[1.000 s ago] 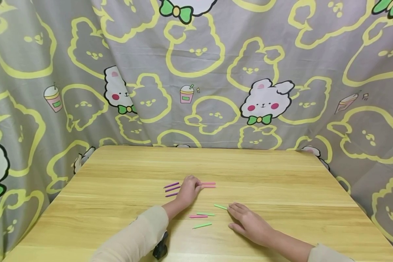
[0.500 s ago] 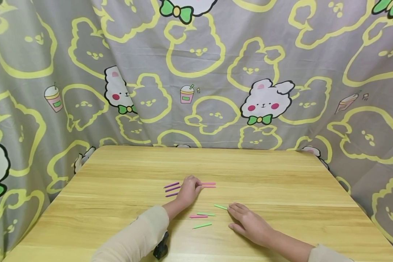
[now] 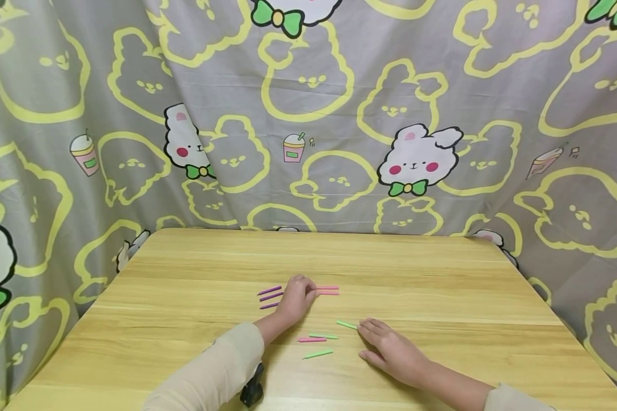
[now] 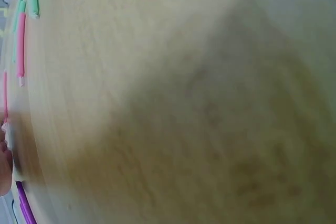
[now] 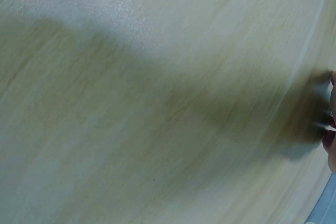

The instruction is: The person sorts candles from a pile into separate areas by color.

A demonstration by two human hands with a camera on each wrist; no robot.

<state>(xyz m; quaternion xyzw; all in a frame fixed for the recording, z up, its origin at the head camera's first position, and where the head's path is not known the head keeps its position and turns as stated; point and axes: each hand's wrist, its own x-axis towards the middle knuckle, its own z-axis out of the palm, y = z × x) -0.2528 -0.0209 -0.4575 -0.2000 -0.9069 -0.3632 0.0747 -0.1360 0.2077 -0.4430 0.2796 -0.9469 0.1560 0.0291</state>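
Note:
My left hand [image 3: 295, 299] is at the left ends of two parallel pink candles [image 3: 329, 293], thin sticks; its thumb and fingers pinch there. Behind its wrist are three purple candles [image 3: 271, 296], side by side and slightly slanted. My right hand [image 3: 393, 351] lies palm down with fingers stretched out, the fingertips on the right end of a green candle [image 3: 345, 324]. Between the hands, another green candle [image 3: 329, 336] lies against a pink candle [image 3: 311, 340], with a third green candle [image 3: 317, 354] nearer me. The left wrist view shows a pale tip on the pink candle [image 4: 21, 48].
The wooden table [image 3: 416, 268] reaches back to a grey patterned curtain [image 3: 334, 142], which also hangs at both sides. A black device [image 3: 252, 388] sits under the left sleeve [image 3: 211, 365].

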